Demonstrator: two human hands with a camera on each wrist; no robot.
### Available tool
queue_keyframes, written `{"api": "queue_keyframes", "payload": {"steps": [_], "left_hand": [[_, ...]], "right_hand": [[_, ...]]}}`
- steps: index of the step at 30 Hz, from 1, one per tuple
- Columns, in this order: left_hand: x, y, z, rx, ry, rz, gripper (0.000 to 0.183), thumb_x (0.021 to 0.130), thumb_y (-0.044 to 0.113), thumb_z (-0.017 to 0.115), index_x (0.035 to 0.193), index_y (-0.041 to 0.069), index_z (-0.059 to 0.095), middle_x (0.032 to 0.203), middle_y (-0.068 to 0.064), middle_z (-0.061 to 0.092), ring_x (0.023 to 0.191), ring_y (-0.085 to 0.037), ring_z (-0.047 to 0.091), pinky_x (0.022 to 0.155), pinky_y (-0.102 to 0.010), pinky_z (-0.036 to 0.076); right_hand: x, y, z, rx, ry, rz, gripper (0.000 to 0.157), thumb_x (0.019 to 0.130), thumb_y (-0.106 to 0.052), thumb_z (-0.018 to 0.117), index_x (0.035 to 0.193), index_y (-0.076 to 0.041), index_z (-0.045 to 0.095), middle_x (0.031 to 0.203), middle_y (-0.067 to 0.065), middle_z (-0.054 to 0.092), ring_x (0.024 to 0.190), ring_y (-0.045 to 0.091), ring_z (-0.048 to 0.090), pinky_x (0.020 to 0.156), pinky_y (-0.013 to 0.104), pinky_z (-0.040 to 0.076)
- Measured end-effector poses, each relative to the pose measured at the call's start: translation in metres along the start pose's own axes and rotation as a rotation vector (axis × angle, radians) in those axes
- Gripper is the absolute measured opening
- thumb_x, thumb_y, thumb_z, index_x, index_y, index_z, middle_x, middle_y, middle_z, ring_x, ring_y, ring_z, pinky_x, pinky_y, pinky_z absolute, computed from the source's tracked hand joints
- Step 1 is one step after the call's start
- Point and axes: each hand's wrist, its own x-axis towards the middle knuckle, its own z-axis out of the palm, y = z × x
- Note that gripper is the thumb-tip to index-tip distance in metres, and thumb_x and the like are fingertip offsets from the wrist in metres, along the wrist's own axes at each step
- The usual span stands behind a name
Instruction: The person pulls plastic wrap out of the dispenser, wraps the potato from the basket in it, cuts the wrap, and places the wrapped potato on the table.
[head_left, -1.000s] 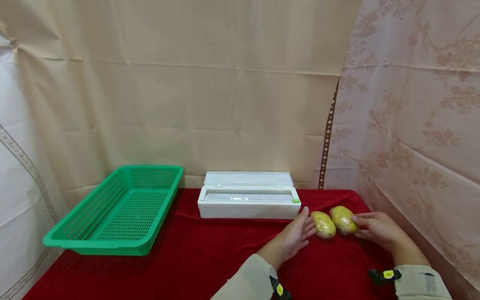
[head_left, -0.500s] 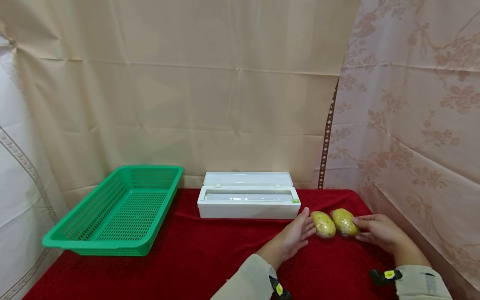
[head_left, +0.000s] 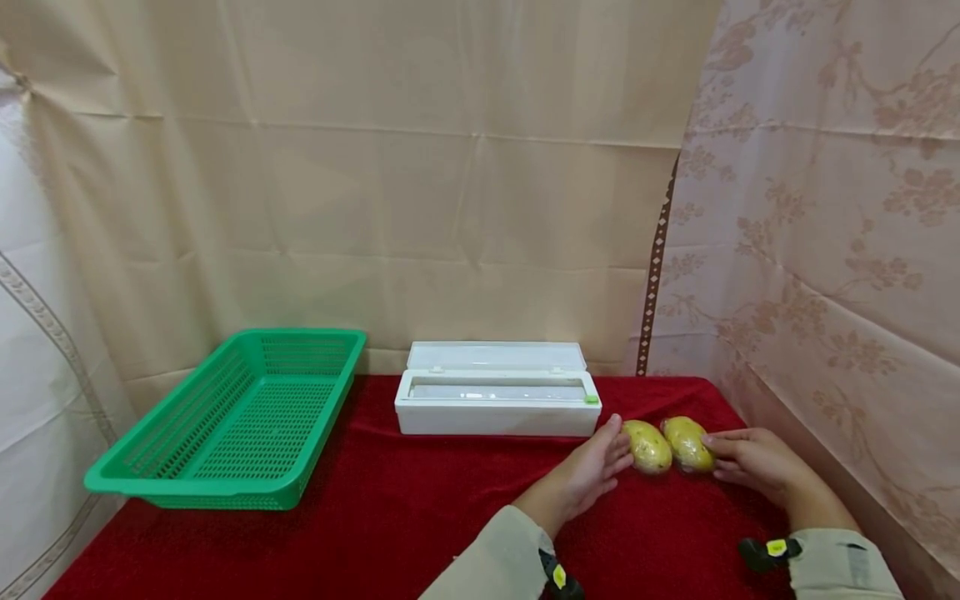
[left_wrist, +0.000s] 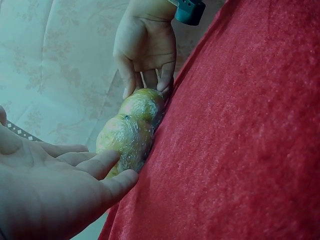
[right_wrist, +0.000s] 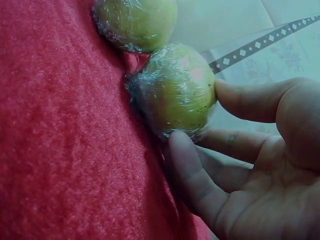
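Observation:
Two yellow, oval potatoes wrapped in cling film lie side by side on the red cloth at the right. My left hand [head_left: 588,473] stands at the left potato [head_left: 647,447], its fingers extended and fingertips right at its side. At the right potato [head_left: 687,444], my right hand [head_left: 757,460] holds the outer end. In the right wrist view its thumb [right_wrist: 250,100] touches one side of that potato, and the fingers [right_wrist: 192,162] bend in at the other. The left wrist view shows both potatoes in a row between the two hands.
A white cling film dispenser [head_left: 498,421] with its lid raised and a green slider stands at the back middle. To the left is a green perforated basket [head_left: 292,492]. Red cloth [head_left: 390,533] covers the table; beige and floral curtains [head_left: 847,275] border it behind and at right.
The right potato has shifted very slightly toward me, with the right hand moving along. The left hand and the left potato have stayed nearly still.

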Motion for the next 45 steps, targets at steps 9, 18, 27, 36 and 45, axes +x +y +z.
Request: {"api": "queue_keyframes", "payload": {"steps": [9, 18, 27, 36, 45], "left_hand": [[0.003, -0.003, -0.004, 0.016, 0.018, 0.007, 0.090, 0.102, 0.070, 0.035, 0.155, -0.001, 0.040, 0.160, -0.017, 0.045, 0.149, -0.033, 0.043, 0.122, -0.063, 0.026], [0.003, -0.003, -0.002, 0.018, 0.037, -0.001, 0.088, 0.102, 0.070, 0.036, 0.154, 0.000, 0.044, 0.158, -0.016, 0.048, 0.147, -0.032, 0.046, 0.121, -0.063, 0.028], [0.000, -0.001, -0.002, 0.026, 0.070, -0.002, 0.085, 0.102, 0.069, 0.038, 0.151, 0.002, 0.048, 0.155, -0.014, 0.052, 0.144, -0.031, 0.050, 0.120, -0.063, 0.030], [0.004, 0.001, -0.003, 0.041, 0.090, 0.005, 0.080, 0.103, 0.066, 0.038, 0.149, 0.002, 0.051, 0.153, -0.014, 0.055, 0.143, -0.031, 0.052, 0.119, -0.062, 0.032], [-0.002, 0.010, -0.010, 0.205, 0.120, 0.053, 0.073, 0.106, 0.061, 0.038, 0.151, 0.005, 0.050, 0.152, -0.014, 0.055, 0.142, -0.031, 0.052, 0.120, -0.058, 0.032]], "right_hand": [[0.001, -0.001, 0.000, 0.022, 0.028, 0.029, 0.069, 0.103, -0.026, 0.065, 0.148, 0.017, 0.038, 0.105, -0.005, 0.068, 0.089, 0.007, 0.068, 0.080, 0.030, 0.060], [0.001, 0.001, 0.000, 0.010, 0.047, 0.033, 0.070, 0.104, -0.033, 0.062, 0.151, 0.013, 0.039, 0.110, -0.007, 0.069, 0.093, 0.004, 0.066, 0.081, 0.032, 0.059], [0.004, 0.002, -0.001, -0.050, 0.035, 0.040, 0.079, 0.106, -0.042, 0.055, 0.154, 0.016, 0.028, 0.136, 0.018, 0.063, 0.109, 0.010, 0.065, 0.087, 0.034, 0.058], [0.004, 0.000, -0.004, -0.081, 0.087, 0.023, 0.078, 0.106, -0.045, 0.055, 0.151, 0.015, 0.035, 0.131, 0.012, 0.068, 0.104, 0.006, 0.067, 0.085, 0.033, 0.059], [-0.002, -0.020, 0.011, -0.397, 0.310, -0.116, 0.063, 0.107, -0.044, 0.051, 0.146, 0.006, 0.052, 0.150, 0.034, 0.047, 0.128, 0.045, 0.055, 0.092, 0.049, 0.054]]}}
